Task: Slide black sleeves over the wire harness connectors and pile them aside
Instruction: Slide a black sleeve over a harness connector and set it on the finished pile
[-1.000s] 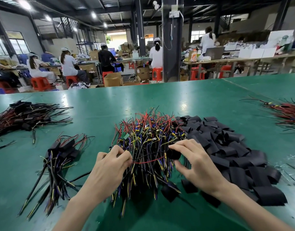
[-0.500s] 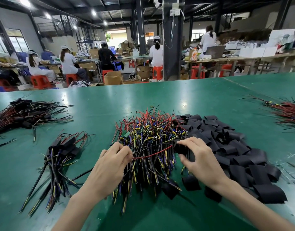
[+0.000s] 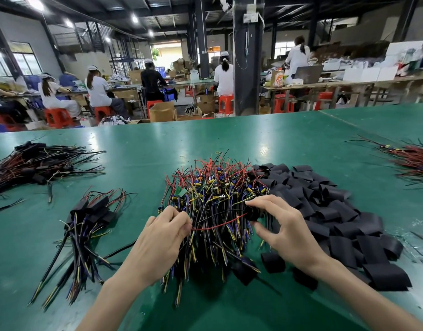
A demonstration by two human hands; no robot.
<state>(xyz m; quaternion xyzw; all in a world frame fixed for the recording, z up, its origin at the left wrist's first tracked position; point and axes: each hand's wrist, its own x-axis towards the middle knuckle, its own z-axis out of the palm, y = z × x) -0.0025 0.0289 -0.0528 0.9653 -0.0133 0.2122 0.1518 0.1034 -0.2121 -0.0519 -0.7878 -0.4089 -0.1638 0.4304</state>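
Black sleeve (image 3: 252, 213) sits pinched between the right hand's (image 3: 287, 232) index finger and thumb. A red wire (image 3: 220, 224) runs from it to the left hand (image 3: 162, 237), whose fingertips pinch its end. Beneath lies the harness heap (image 3: 212, 194), with loose sleeves (image 3: 337, 211) to the right and sleeved harnesses (image 3: 86, 218) to the left on the green table (image 3: 157, 151).

We note the table (image 3: 229, 139) top: smooth green, semi-gloss, mirroring the ceiling lamps. Black sleeves (image 3: 344, 216): matt, thin, pliable-looking plastic. Wire harnesses (image 3: 212, 194): smooth, faintly shiny plastic insulation; a bare metal ring terminal (image 3: 109, 231) glints. Behind, we log glossy red plastic stools (image 3: 58, 117) and dull brown cardboard boxes (image 3: 162, 112).
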